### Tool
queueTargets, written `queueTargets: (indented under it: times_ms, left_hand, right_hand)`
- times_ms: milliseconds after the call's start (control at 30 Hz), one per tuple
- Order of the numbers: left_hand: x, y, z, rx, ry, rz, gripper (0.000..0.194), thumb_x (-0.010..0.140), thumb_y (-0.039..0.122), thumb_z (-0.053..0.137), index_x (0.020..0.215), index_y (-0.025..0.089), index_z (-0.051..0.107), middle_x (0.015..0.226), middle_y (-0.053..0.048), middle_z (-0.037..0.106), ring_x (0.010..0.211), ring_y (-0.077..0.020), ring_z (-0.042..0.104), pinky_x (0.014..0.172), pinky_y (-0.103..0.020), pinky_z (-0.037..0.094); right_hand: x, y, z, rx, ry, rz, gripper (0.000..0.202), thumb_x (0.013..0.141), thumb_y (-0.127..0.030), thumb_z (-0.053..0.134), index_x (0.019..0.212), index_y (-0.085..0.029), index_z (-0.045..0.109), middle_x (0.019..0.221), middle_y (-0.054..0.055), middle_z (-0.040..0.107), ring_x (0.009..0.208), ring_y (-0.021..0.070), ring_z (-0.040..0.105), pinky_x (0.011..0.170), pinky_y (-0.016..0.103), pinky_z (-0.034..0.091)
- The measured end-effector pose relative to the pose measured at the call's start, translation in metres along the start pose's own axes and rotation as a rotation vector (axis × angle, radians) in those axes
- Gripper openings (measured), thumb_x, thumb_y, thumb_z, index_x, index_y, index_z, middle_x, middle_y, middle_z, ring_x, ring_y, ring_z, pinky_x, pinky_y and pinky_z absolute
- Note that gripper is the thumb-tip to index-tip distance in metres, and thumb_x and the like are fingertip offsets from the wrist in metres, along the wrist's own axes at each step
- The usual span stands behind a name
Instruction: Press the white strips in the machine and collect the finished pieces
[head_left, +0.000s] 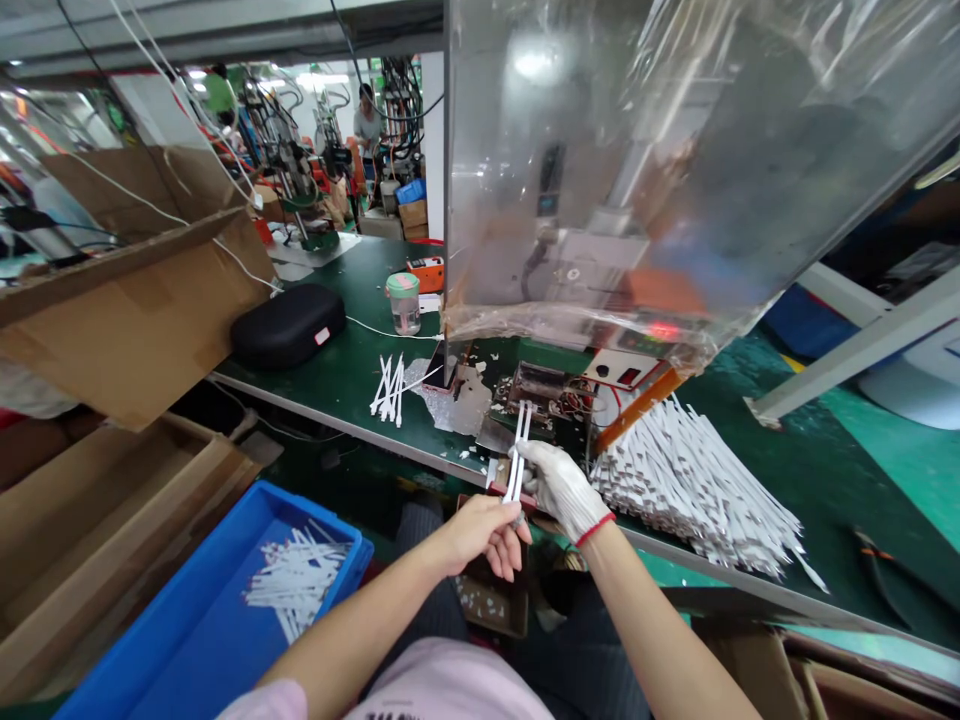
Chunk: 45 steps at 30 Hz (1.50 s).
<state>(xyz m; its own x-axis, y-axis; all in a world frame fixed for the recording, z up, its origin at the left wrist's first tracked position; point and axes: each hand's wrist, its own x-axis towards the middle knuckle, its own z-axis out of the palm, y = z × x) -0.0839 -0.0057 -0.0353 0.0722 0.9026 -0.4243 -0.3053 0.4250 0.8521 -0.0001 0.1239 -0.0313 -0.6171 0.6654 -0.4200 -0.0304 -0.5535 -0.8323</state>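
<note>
Between my two hands are a couple of thin white strips (519, 455), held side by side with their far ends pointing at a small metal fixture (536, 385) on the bench. My bare left hand (487, 535) pinches their near ends. My right hand (559, 485), in a white glove with a red cuff, grips them higher up. A large pile of similar white strips (694, 485) lies right of the fixture. Several more strips (388, 388) rest on the bench to the left. What the strips are exactly, I cannot make out.
A plastic-wrapped machine panel (600, 180) hangs over the bench. At lower left a blue bin (195, 640) holds more strips, beside a cardboard box (135, 330). A black case (289, 325), a lidded cup (405, 303) and pliers (877, 570) lie on the green bench.
</note>
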Motion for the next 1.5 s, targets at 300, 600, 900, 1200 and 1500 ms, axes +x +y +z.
queueTargets:
  times_ms: [300,600,900,1200,1500]
  left_hand:
    - [0.0,0.0,0.003,0.004,0.025,-0.004,0.06,0.062,0.072,0.053,0.07,0.013,0.058,0.05,-0.004,0.06,0.038,-0.0124,0.055,0.037,-0.02,0.036]
    - [-0.001,0.002,0.002,0.014,0.023,-0.004,0.061,0.063,0.073,0.052,0.07,0.013,0.058,0.05,-0.004,0.06,0.039,-0.0126,0.055,0.038,-0.02,0.037]
    - [0.003,0.004,0.007,0.02,0.073,-0.054,0.073,0.064,0.082,0.045,0.077,0.012,0.06,0.052,-0.004,0.061,0.04,-0.0138,0.057,0.04,-0.021,0.038]
    - [0.008,0.005,0.01,0.042,0.115,-0.044,0.08,0.058,0.087,0.044,0.074,0.011,0.06,0.058,-0.007,0.064,0.042,-0.014,0.058,0.041,-0.022,0.038]
    - [-0.011,0.0,0.01,0.0,0.089,0.036,0.064,0.063,0.075,0.051,0.078,0.013,0.056,0.059,-0.006,0.063,0.043,-0.014,0.058,0.041,-0.022,0.039]
  right_hand:
    - [0.002,0.003,-0.001,0.005,0.015,-0.018,0.019,0.064,-0.029,0.072,0.067,-0.015,0.061,0.052,0.001,0.058,0.039,0.009,0.047,0.033,0.018,0.035]
    - [0.001,0.002,-0.001,0.017,0.005,-0.027,0.021,0.063,-0.031,0.074,0.066,-0.014,0.061,0.05,0.0,0.056,0.037,0.0071,0.044,0.032,0.016,0.031]
    - [-0.001,0.001,-0.001,0.052,-0.001,-0.009,0.017,0.07,-0.027,0.072,0.073,-0.016,0.06,0.053,-0.001,0.055,0.04,0.0101,0.048,0.035,0.02,0.04]
    - [0.017,-0.014,0.004,0.054,0.051,-0.022,0.017,0.081,-0.03,0.065,0.081,-0.013,0.064,0.062,0.003,0.062,0.047,0.0131,0.057,0.043,0.024,0.048]
    - [-0.001,-0.016,0.01,0.089,0.039,-0.057,0.016,0.077,-0.029,0.068,0.077,-0.013,0.066,0.063,0.005,0.063,0.051,0.0146,0.059,0.051,0.027,0.052]
